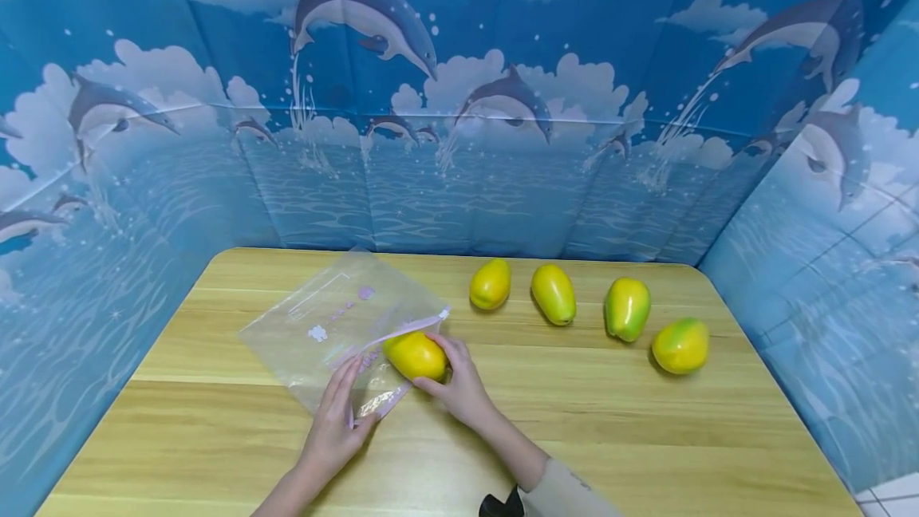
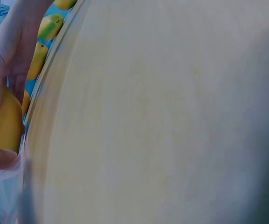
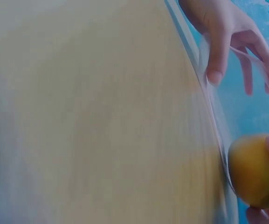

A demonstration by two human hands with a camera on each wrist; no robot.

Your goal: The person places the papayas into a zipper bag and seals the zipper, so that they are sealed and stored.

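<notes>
My right hand [image 1: 463, 389] grips a yellow mango [image 1: 414, 355] between thumb and fingers, its narrower end inside the mouth of a clear zip bag [image 1: 297, 333]. The bag lies flat on the table, printed with small purple and white marks. At the mouth's near left part is my left hand [image 1: 335, 421], thumb and fingers spread apart against the plastic. The right wrist view shows the mouth parted around the left hand's fingers [image 3: 215, 77], with the mango [image 3: 253, 170] at the opening. In the left wrist view, the right hand's fingers reach down over the mango [image 2: 3, 121].
Several more yellow-green mangoes, among them one at the back [image 1: 491, 284] and one at the far right [image 1: 680, 346], lie in a curved row on the wooden table [image 1: 610, 437]. A blue dolphin-print curtain [image 1: 445, 182] hangs behind and beside the table.
</notes>
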